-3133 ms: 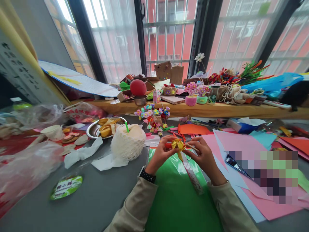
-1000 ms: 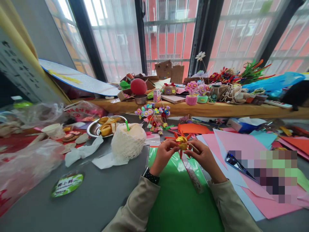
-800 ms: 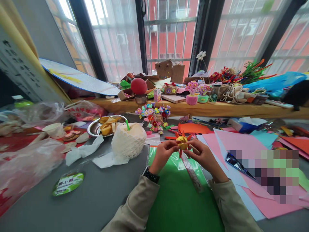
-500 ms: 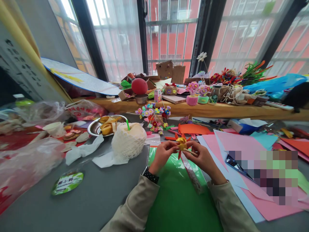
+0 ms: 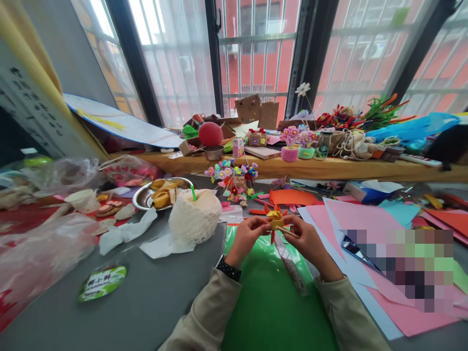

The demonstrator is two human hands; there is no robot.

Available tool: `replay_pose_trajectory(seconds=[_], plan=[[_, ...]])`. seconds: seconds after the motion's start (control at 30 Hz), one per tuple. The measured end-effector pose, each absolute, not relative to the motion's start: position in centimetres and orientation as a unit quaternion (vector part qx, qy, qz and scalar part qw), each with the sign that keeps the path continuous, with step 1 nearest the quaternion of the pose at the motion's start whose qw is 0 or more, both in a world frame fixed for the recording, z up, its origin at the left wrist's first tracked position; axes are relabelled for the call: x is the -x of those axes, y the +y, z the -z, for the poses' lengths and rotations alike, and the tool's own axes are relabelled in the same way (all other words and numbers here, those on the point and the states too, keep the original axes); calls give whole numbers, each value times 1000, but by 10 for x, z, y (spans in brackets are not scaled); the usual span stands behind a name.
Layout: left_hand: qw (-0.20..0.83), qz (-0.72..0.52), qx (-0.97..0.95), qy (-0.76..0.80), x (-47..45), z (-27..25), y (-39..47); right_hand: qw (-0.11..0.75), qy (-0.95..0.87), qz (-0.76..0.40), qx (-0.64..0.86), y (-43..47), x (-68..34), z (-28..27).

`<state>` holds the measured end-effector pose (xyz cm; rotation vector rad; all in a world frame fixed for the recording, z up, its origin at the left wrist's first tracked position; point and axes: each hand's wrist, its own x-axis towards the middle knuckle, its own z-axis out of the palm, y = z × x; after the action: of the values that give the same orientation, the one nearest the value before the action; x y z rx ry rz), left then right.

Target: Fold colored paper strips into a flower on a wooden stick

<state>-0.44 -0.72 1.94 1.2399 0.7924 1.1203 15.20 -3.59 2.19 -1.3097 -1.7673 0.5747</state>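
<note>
A small folded paper flower (image 5: 276, 217), yellow in the middle with pointed orange-red petals, is held up between my two hands. My left hand (image 5: 250, 237) pinches its left side between thumb and fingers. My right hand (image 5: 306, 243) is closed around a thin, pale wooden stick (image 5: 286, 231), whose tip meets the yellow part; its fingers are also close to the flower's right side. Below both hands lies a glossy green folder (image 5: 274, 302). On it, a patterned ruler-like strip (image 5: 291, 265) slants under the flower.
Left of my hands stands a net-wrapped coconut (image 5: 195, 219) with a green straw, beside a metal bowl (image 5: 137, 195) of banana peels. To the right lie pink paper sheets (image 5: 360, 219) and a phone (image 5: 360, 251). Craft flowers (image 5: 234, 178) stand behind, before a wooden ledge (image 5: 175, 162) full of things.
Both hands stay almost in place, still gripping the paper flower and the stick. The flower's yellow part has tilted slightly; the view has shifted a little.
</note>
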Motion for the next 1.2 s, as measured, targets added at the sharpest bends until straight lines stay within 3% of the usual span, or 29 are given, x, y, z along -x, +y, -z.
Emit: replay_pose_trajectory(seconds=[0.4,1.2], plan=[[565,-511,-551,341,-1,-7,-5,411,-708,-189,543,-37,-147,-23],[663,-469,-496,307,5,-10,-2,396,-718,-236,522,-36,-159,-21]])
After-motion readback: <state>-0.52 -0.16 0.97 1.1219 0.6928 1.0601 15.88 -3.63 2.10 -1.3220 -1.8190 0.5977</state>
